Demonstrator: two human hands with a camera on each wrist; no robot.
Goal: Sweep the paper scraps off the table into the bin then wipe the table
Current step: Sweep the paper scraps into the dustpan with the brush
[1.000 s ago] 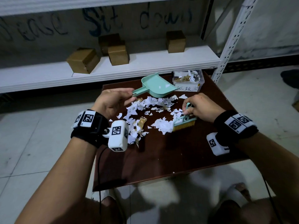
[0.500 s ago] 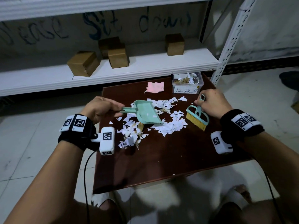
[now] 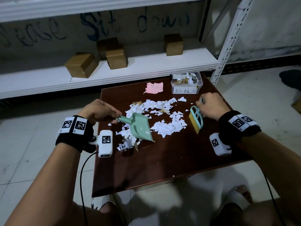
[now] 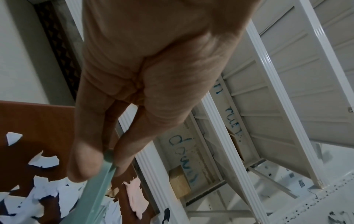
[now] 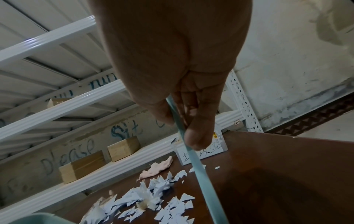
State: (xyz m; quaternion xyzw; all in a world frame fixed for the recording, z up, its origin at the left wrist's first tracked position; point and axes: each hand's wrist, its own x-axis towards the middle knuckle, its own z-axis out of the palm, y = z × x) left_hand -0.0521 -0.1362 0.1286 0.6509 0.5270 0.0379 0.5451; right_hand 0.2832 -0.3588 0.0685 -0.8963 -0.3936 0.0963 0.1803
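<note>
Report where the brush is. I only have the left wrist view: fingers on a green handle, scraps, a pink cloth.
Observer: The right hand grips the brush just right of the scraps, bristles facing the pile.
Operator: Locate the bin.
Observer: The bin stands at the far right corner of the table, with paper already inside.
Operator: Describe the dustpan's mouth.
Observer: The dustpan sits left of the main pile with its mouth toward the near right. A couple of scraps lie in it.
</note>
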